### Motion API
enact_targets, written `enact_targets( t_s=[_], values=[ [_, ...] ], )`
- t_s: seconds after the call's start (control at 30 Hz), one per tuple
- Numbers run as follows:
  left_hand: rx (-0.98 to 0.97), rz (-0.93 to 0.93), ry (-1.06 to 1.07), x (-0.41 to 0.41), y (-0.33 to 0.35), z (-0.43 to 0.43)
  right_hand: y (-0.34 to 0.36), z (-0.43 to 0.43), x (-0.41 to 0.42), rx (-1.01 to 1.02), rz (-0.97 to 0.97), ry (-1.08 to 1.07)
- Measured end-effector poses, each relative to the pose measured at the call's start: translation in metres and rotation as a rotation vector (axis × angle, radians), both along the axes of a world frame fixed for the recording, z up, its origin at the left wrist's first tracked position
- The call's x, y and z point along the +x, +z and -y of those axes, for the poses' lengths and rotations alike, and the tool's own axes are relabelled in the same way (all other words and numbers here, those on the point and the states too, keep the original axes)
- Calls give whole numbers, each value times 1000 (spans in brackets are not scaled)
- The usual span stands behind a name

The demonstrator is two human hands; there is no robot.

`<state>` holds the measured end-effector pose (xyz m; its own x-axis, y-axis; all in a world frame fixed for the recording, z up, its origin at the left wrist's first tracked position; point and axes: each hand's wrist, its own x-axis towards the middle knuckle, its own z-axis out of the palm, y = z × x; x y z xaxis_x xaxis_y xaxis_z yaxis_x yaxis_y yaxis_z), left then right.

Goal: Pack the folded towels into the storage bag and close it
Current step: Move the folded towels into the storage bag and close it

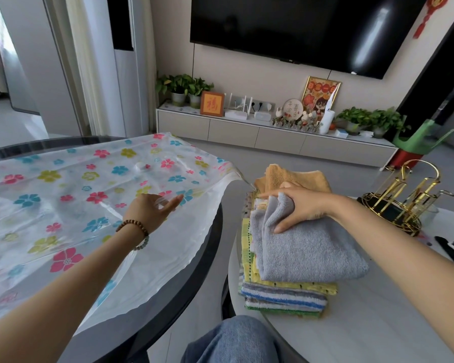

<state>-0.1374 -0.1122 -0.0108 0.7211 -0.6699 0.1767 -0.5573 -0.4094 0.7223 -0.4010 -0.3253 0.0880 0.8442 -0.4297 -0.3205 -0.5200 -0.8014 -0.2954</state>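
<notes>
At 12 o'clock on the far wall, a dark television [312, 30] hangs above a low cabinet.

From 8 to 10 o'clock, the storage bag [63, 195], clear film printed with coloured flowers, lies spread flat on a dark round table [194, 279]. Its plain white edge points toward 3 o'clock and overhangs the table rim. A round valve [140, 165] sits on the bag's upper face.

At 4 o'clock, a white round table [378, 323] stands just beside the dark one. It carries the towel stack [283, 294], folded, with striped and yellow layers showing at the near side.

The grey towel [307, 252] lies on top of the stack, and an orange towel [294, 178] shows behind it toward 12 o'clock.

At 3 o'clock on the white table, a gold wire rack [406, 195] stands near the stack.

The two hands are well apart. The right hand [303, 205] grips the grey towel at its folded edge, fingers over the top and thumb against the near face.

The left hand [148, 212] is at the bag's surface near the white edge, fingers reaching toward 3 o'clock. Whether it pinches the film cannot be told.

A beaded bracelet [133, 226] circles the left wrist.
</notes>
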Motion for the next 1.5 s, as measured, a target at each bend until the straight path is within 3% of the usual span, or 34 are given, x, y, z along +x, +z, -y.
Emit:
enact_targets(
  t_s=[0.4,0.6,0.73,0.83,0.93,1.1,1.23,1.3,1.43,1.5],
  values=[
    [15,-37,17,-6,0,-1,-1,4,21,112,-166,69],
    [24,-66,21,-7,0,-2,12,7,32,16,-486,18],
    [34,-88,6,-8,3,-4,24,3,30,-44,-472,-12],
    [52,-88,-57,-3,10,-9,46,-1,21,-22,-358,-31],
    [34,-78,-101,7,23,-15,73,-10,10,110,-117,-28],
    [-49,-59,-75,23,45,-34,70,-50,29,765,303,-169],
    [-173,-87,-69,34,62,-50,9,-97,88,1059,276,-360],
    [-210,-83,-83,40,70,-59,-27,-119,119,1139,316,-522],
    [-233,-120,-135,45,77,-69,-83,-149,162,1262,782,-1060],
    [-231,-153,-142,41,74,-69,-94,-164,169,1367,928,-1125]
  ],
)
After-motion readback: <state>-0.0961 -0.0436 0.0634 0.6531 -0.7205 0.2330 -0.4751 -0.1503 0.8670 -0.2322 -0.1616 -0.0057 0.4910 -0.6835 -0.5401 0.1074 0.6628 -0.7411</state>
